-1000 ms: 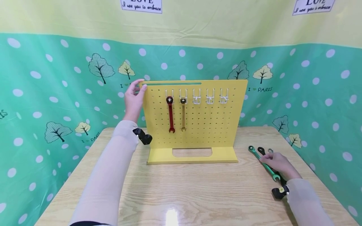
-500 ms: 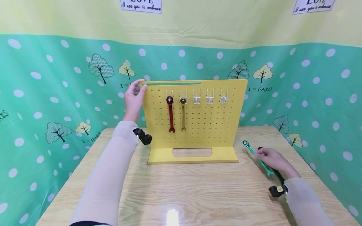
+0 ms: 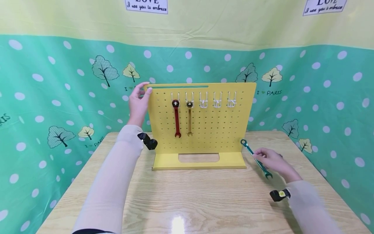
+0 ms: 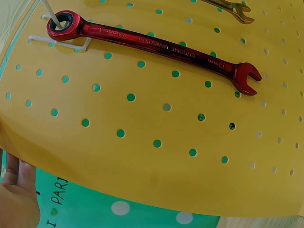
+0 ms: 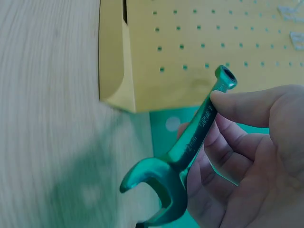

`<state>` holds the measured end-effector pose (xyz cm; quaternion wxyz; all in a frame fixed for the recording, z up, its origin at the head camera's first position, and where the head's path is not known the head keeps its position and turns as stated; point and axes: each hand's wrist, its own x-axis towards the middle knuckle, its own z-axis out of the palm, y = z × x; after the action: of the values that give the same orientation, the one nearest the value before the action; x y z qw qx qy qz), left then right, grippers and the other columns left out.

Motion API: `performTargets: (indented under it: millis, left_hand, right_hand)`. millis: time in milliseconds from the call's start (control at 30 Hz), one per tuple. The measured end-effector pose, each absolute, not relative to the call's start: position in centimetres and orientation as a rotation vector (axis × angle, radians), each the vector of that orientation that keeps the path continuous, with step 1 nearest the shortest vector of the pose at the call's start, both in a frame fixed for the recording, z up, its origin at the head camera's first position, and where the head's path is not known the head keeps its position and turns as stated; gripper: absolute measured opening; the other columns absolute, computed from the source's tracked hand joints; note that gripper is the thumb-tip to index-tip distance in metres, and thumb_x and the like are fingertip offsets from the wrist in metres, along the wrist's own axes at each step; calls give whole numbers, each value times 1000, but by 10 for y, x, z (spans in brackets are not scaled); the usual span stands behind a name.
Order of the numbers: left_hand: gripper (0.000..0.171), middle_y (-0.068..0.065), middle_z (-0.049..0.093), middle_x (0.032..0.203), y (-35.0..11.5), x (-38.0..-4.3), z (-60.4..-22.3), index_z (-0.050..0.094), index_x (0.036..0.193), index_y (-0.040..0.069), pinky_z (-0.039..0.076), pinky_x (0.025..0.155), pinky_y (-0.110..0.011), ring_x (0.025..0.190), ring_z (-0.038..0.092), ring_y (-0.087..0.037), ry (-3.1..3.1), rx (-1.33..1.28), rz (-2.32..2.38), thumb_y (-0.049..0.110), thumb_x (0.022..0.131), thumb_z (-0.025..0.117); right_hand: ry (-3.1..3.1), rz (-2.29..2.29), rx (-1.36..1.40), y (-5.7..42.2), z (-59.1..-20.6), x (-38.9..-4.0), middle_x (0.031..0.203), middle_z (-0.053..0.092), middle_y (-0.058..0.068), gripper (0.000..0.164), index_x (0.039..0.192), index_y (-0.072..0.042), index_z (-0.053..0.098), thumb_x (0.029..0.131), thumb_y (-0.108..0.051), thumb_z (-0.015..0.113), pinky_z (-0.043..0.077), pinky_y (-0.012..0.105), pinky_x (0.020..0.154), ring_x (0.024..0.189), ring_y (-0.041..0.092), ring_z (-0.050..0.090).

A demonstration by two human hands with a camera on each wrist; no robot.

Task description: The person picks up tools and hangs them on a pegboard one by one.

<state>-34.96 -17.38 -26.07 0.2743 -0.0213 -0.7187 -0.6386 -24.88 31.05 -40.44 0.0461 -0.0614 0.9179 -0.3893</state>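
My left hand (image 3: 138, 104) grips the upper left corner of a yellow pegboard (image 3: 216, 130), thumb at its front edge. On the board's white hooks hang a red combination wrench (image 3: 176, 120) and, to its right, a gold wrench (image 3: 190, 122). The left wrist view shows the red wrench (image 4: 156, 45) by its ring end on a hook. My right hand (image 3: 273, 161) pinches a green combination wrench (image 3: 252, 152) mid-shaft, above the table right of the board. Its open end points toward the right wrist camera, and its ring end (image 5: 225, 77) points away.
Several white hooks (image 3: 217, 103) to the right of the gold wrench bear nothing. The board's base (image 3: 166, 161) stands on a wooden table (image 3: 204, 198). A patterned green and yellow curtain (image 3: 187, 61) encloses the back and sides.
My right hand has lifted the green wrench off the other wrenches and carried it left toward the board. A black wrench seen beside it earlier is now hidden. My left hand stays put.
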Motion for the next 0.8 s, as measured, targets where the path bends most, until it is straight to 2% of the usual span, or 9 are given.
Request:
performTargets:
  millis: [233,500,800]
  left_hand:
    - [38,-3,60,110,-174,-351,-262,64,132,26,54,87,-35,95,61,-19,-1929,-74,-1714,40,97,64]
    - [35,-3,60,111,-174,-351,-261,64,130,30,54,88,-35,95,61,-19,-1933,-75,-1706,40,97,64]
    - [37,-3,60,111,-175,-351,-262,63,132,26,54,87,-34,95,60,-18,-1932,-78,-1707,40,97,64]
  right_hand:
    - [2776,-1260,-264,290,-396,-256,102,57,13,33,117,3,56,105,-27,55,52,32,65,84,23,52]
    - [2755,-1394,-361,261,-390,-264,103,58,13,33,118,3,56,105,-27,56,54,36,66,82,22,53]
    - [2726,-1555,-425,228,-382,-273,102,57,13,28,116,1,56,104,-24,58,56,40,70,85,23,55]
